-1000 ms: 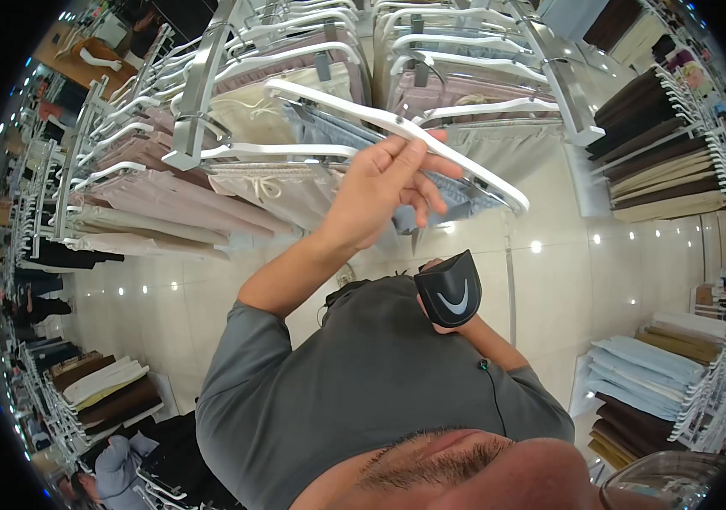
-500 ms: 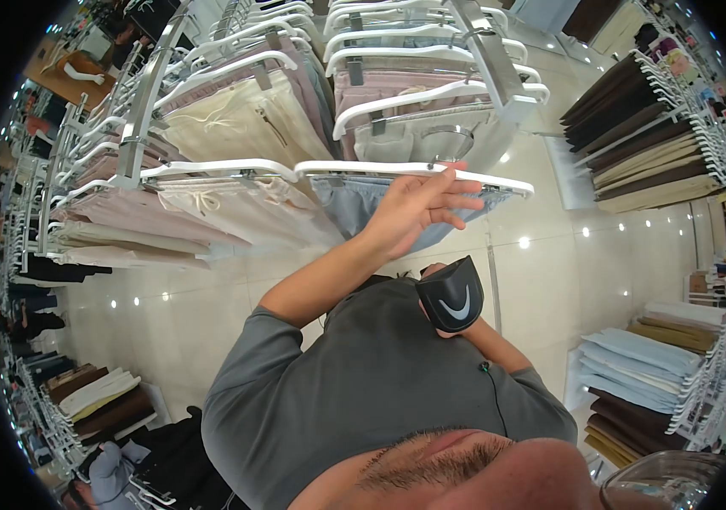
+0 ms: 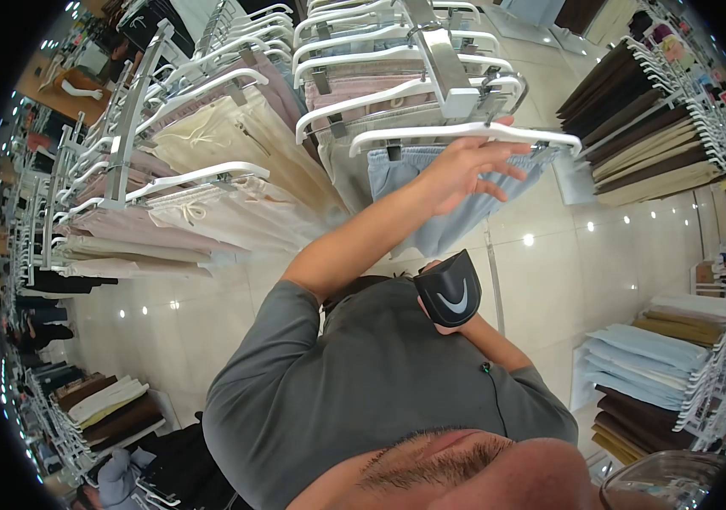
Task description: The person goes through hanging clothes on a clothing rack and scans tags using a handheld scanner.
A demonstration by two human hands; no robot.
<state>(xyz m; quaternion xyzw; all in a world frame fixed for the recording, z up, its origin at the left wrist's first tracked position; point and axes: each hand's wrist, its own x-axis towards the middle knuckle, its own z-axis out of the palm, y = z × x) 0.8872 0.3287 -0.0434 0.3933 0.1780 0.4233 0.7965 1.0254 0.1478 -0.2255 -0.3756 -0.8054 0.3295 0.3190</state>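
My left hand (image 3: pixel 469 174) reaches up to a white clip hanger (image 3: pixel 380 138), its upper fingers at the bar and the lower ones loosely curled. Light blue trousers (image 3: pixel 431 229) hang from its clips, partly covered by my hand and forearm. The hanger is just in front of the metal end of a rack arm (image 3: pixel 458 100); whether it is hooked there I cannot tell. Near my waist, my right hand (image 3: pixel 446 329) grips a black flared object (image 3: pixel 452 293) with a silver curved mark. That object hides most of the hand.
Cream trousers (image 3: pixel 210 140) and off-white drawstring trousers (image 3: pixel 227 212) hang on the left arms, among several pink and grey pairs. Dark and tan trousers (image 3: pixel 635 127) line a rack at right. Pale blue garments (image 3: pixel 639 357) hang lower right. Tiled floor (image 3: pixel 550 280) lies between racks.
My left hand has moved right and slightly up with the hanger and blue trousers, apart from the off-white pair. The rack shifts left in view. My right hand stays nearly in place.
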